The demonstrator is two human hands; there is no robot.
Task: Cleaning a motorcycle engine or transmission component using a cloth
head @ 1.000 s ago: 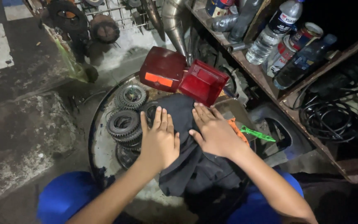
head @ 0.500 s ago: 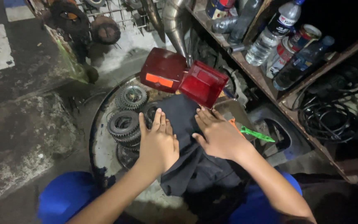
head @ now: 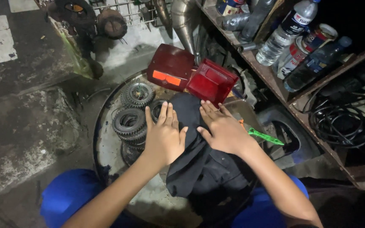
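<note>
Two red tail-light lenses, three gears, one dark cloth.

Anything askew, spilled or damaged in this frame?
No spill or breakage is visible. The two red lamp covers lie tilted and overlapping at the far rim of the round metal tray. The dark cloth sags over its near edge under the left hand and right hand.

A black cloth lies crumpled across the right half of a round metal tray, its upper end reaching the red lamp covers and its lower end hanging over the near rim. Both hands press flat on its upper part.
</note>
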